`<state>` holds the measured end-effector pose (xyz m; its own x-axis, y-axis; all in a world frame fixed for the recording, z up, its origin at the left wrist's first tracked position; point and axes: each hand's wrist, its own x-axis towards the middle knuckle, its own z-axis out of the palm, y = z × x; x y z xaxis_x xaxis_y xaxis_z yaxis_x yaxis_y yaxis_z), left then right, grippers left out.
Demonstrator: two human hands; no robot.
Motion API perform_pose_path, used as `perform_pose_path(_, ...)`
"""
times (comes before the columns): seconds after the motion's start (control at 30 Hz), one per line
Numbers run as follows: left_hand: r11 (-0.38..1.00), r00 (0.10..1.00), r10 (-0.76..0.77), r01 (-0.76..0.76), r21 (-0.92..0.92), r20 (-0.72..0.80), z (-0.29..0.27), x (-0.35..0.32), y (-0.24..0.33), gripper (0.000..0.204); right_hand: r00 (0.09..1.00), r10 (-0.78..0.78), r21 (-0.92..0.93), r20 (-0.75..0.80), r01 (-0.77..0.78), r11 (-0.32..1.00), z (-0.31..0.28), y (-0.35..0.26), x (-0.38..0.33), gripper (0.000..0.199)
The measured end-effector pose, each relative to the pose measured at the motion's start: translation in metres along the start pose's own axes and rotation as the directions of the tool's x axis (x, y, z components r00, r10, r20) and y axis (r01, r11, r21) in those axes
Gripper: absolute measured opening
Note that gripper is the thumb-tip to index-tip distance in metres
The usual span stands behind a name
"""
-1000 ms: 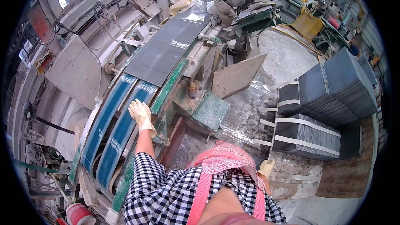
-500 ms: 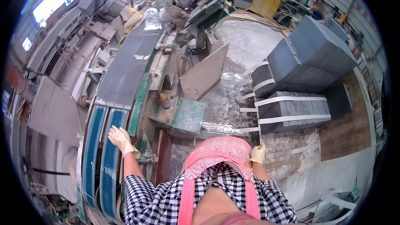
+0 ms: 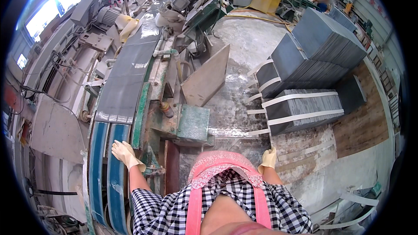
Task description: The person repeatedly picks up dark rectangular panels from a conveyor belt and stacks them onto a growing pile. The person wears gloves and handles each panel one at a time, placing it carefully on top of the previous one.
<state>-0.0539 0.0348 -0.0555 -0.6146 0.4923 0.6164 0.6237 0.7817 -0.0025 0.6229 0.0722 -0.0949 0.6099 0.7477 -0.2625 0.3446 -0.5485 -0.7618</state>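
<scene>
My left hand [image 3: 125, 153], in a cream rubber glove, lies with fingers stretched out on the right one of two blue conveyor belts [image 3: 116, 178]. Just beyond its fingertips is the near edge of a flat grey slab [image 3: 116, 100]; more slabs follow in a row up the line. My right hand [image 3: 268, 158], gloved alike, is low beside my body, near the edge of a stained board [image 3: 300, 159]. Its fingers are curled in, and whatever they may hold is hidden.
To the right stand a strapped stack of thin dark slabs [image 3: 305, 108] and taller grey stacks [image 3: 324, 39]. A green metal plate [image 3: 193, 122], a small bottle [image 3: 166, 109] and a leaning tan board [image 3: 207, 76] are beside the line. Far back is another person [image 3: 322, 2].
The grey slab's near edge has come closer along the belts toward my left hand. The whole view has shifted slightly. Both hands keep nearly the same places.
</scene>
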Motion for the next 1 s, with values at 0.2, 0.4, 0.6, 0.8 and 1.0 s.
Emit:
perform_pose_path(0.2,1.000,1.000,-0.009,0.009,0.006,0.018,0.000,0.001,0.001,0.032,0.999,0.033,0.050,0.030,-0.034,0.998,-0.003,-0.010,-0.009,0.056)
perform_pose_path(0.4,1.000,1.000,0.003,-0.003,0.027,-0.021,0.003,-0.001,-0.003,0.032,0.991,0.109,0.130,0.073,-0.118,0.985,-0.009,-0.036,-0.025,0.056)
perform_pose_path(0.6,0.999,1.000,0.000,0.000,0.043,-0.001,-0.005,0.002,0.003,0.031,0.998,0.066,0.135,0.021,-0.068,0.988,0.000,-0.007,-0.011,0.057)
perform_pose_path(0.8,1.000,1.000,-0.006,0.006,0.029,-0.003,-0.006,0.003,0.002,0.031,0.998,0.057,0.142,0.029,-0.061,0.988,0.004,0.000,-0.004,0.058)
perform_pose_path(1.0,1.000,0.998,0.001,0.001,0.025,-0.057,-0.001,0.002,0.002,0.030,0.995,0.084,0.135,0.047,-0.090,0.987,0.002,-0.011,-0.009,0.057)
